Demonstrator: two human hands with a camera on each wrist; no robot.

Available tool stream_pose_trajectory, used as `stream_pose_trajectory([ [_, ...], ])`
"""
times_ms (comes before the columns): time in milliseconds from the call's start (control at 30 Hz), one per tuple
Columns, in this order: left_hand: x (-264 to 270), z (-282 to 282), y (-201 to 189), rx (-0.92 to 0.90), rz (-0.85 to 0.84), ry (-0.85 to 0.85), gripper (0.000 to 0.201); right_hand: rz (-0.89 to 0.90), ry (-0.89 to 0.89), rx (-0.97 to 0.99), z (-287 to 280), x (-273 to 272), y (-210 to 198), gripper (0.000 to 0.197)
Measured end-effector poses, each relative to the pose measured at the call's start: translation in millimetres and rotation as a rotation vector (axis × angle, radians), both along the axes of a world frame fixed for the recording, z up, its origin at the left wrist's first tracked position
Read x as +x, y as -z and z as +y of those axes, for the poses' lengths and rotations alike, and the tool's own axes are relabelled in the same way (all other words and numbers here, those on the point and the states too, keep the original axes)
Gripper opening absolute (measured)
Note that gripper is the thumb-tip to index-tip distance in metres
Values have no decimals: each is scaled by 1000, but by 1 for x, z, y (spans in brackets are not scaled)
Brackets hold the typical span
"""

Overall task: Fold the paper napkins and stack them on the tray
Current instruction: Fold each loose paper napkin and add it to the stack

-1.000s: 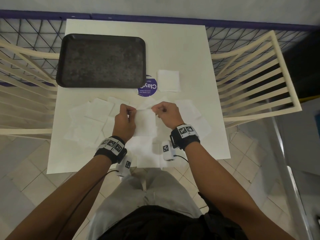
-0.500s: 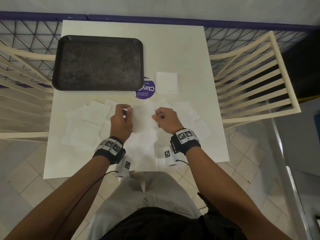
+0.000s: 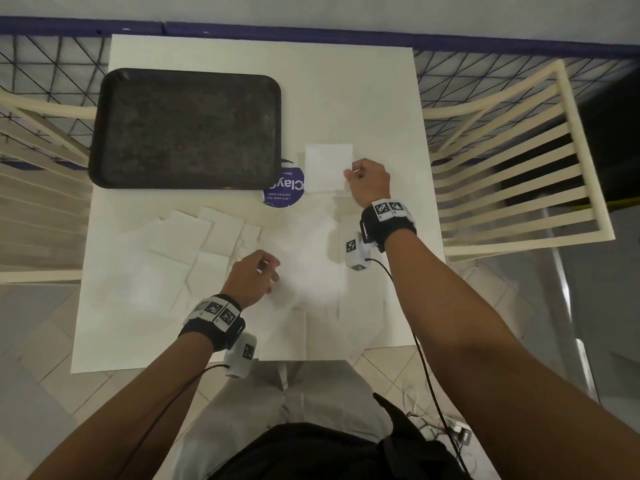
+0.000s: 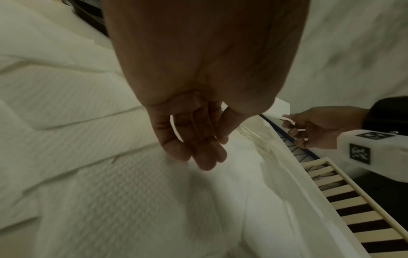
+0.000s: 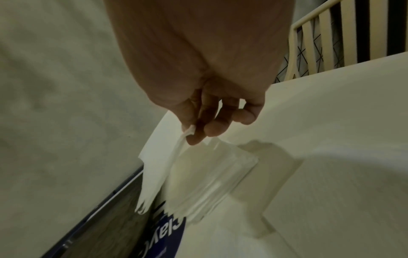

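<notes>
My right hand pinches one corner of a folded white napkin and holds it at the table's middle right. In the right wrist view the held napkin hangs from my right hand just above a small stack of folded napkins on the table. My left hand hovers with loosely bent fingers over the loose unfolded napkins and holds nothing. The left wrist view shows my left hand above these napkins. The dark tray lies bare at the back left.
A round purple sticker sits on the white table between tray and stack. Cream slatted chairs stand at the right and left. A blue mesh fence runs behind the table.
Both hands held the napkin in front of me. My left hand let go and dropped toward the loose napkins, while my right hand carried the folded napkin away to the stack by the sticker.
</notes>
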State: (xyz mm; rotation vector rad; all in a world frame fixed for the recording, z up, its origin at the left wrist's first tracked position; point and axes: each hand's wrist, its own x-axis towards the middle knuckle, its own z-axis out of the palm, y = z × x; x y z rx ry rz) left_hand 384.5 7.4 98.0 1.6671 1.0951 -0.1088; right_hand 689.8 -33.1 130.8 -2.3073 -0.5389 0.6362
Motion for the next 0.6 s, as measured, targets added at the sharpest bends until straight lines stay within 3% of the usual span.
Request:
stream_pose_trajectory([
  [367, 13, -1, 8, -23, 62, -21, 13, 35, 20, -85, 15, 18, 28, 19],
  [600, 21, -4, 8, -13, 60, 2, 14, -4, -15, -141, 1, 13, 31, 42],
])
